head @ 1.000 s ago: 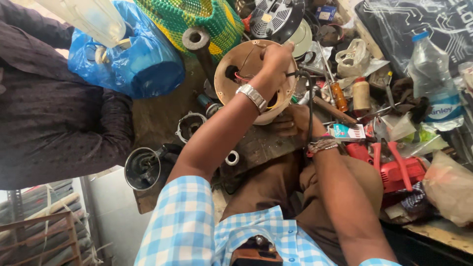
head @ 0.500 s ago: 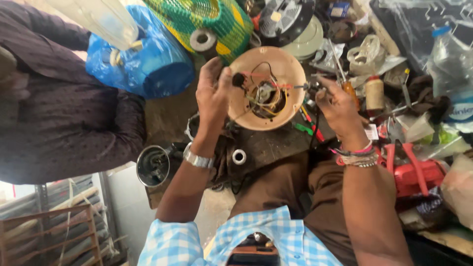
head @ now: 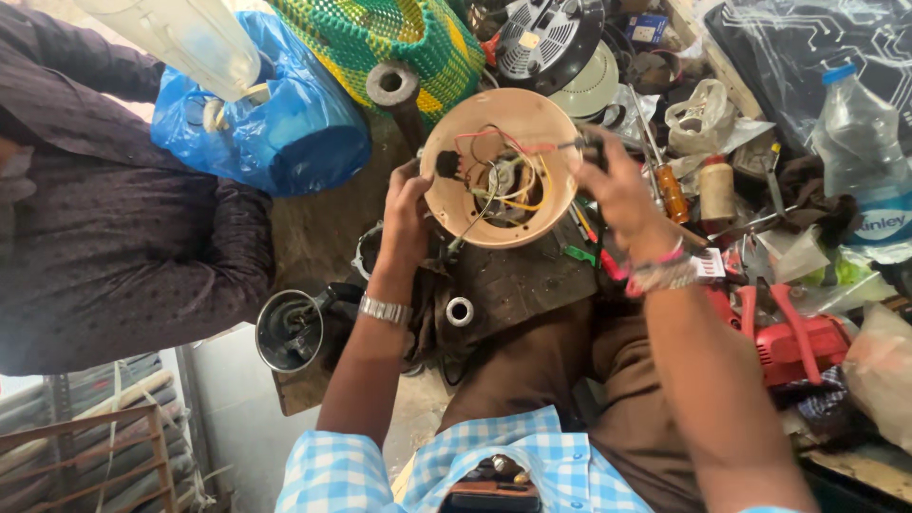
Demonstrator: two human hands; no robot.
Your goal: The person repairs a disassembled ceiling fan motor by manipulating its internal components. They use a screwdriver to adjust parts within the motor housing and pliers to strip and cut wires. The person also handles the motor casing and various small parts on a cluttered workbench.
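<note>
Round housing (head: pixel 501 171) open, wiring exposed.
Left hand (head: pixel 407 214) is gripping its left rim; right hand (head: pixel 617 185) is pinching a dark tool (head: pixel 581 145) at the right rim; wires hanging loose.

There were two hands, one round tan housing (head: pixel 501 167), one blue bag (head: pixel 275 123), one water bottle (head: pixel 869 171), one screwdriver (head: pixel 665 180) and one red tool (head: pixel 793 332).

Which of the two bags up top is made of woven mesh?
The green and yellow bag above the round beige housing is woven mesh. The blue bag to its left is smooth, shiny plastic, bunched and knotted.
</note>
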